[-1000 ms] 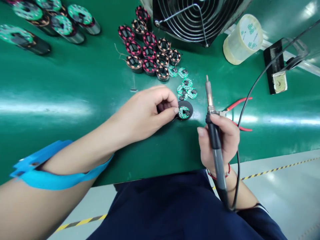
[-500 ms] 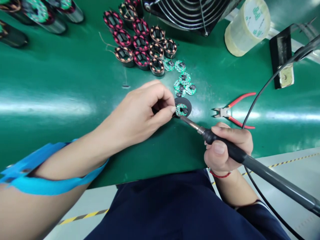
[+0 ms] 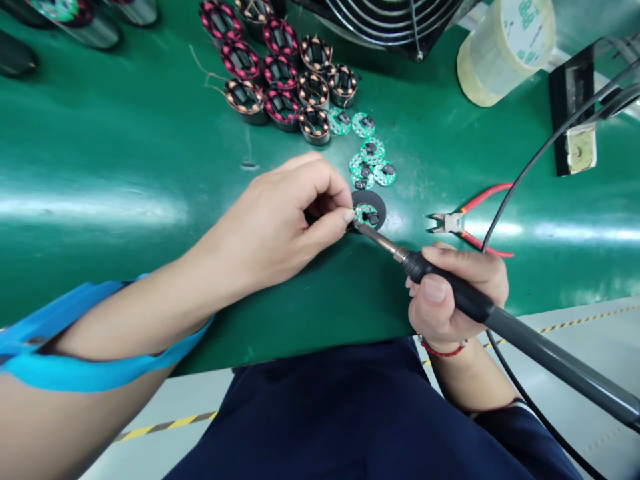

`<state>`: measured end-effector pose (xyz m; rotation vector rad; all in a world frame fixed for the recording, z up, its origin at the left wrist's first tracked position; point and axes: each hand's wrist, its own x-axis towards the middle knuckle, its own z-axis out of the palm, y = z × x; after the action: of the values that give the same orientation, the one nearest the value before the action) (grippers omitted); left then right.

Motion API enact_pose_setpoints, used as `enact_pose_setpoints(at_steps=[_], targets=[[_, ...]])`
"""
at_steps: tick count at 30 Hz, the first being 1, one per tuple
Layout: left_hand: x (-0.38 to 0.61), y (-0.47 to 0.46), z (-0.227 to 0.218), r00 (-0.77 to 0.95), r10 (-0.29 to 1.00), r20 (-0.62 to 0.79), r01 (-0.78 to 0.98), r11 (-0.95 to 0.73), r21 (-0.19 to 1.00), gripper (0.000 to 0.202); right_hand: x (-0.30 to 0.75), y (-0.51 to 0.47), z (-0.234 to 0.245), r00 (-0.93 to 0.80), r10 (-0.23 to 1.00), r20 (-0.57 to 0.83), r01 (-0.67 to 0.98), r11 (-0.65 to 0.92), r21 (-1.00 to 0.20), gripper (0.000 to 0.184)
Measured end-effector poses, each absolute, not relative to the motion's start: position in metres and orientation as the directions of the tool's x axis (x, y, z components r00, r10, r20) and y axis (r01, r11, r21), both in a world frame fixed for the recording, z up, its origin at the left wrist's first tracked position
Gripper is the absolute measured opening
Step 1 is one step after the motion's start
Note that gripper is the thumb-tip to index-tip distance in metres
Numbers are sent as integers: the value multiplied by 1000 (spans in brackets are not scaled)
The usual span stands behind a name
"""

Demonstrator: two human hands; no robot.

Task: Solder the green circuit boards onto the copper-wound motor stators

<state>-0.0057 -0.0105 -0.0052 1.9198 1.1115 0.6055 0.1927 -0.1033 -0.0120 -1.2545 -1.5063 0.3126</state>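
My right hand (image 3: 457, 293) is wrapped round a soldering iron (image 3: 450, 290), whose tip reaches the lower left edge of a small round green circuit board (image 3: 367, 215). That board lies over a black disc (image 3: 377, 200) on the green bench. With thumb and forefinger pinched at the board's left edge, my left hand (image 3: 295, 223) grips something I cannot make out; its curled fingers hide what is beneath. Several more round circuit boards (image 3: 373, 152) lie loose just beyond the disc. A pair of red-handled cutters (image 3: 450, 222) rests with its jaws apart, to the right.
Copper-wound motor stators (image 3: 283, 72) stand grouped at the back, beside a black fan with a wire guard (image 3: 395, 23). A roll of clear tape (image 3: 505, 53) and a black soldering stand with a sponge (image 3: 580, 147) are at the right. The iron's cable (image 3: 520, 177) passes over the cutters' handles.
The view has shifted slightly, so the background sits a little higher. The iron's tip has moved slightly up and left along the board's edge; both hands keep their grip.
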Motion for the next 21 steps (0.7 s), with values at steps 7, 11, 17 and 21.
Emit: enact_pose_setpoints(at_steps=[7, 11, 17, 21], targets=[[-6, -11, -9, 493, 869, 38, 467, -302, 831, 9, 190, -98, -12, 131, 789, 600, 520, 461, -719, 18], [-6, -11, -9, 494, 865, 83, 470, -347, 812, 11, 190, -94, -14, 132, 732, 669, 520, 523, -675, 16], [-7, -11, -11, 505, 855, 121, 456, -383, 803, 11, 189, -92, -12, 123, 720, 683, 538, 530, -656, 18], [-7, -11, -10, 502, 857, 115, 468, -382, 797, 13, 190, -94, -13, 110, 724, 681, 554, 524, -647, 18]])
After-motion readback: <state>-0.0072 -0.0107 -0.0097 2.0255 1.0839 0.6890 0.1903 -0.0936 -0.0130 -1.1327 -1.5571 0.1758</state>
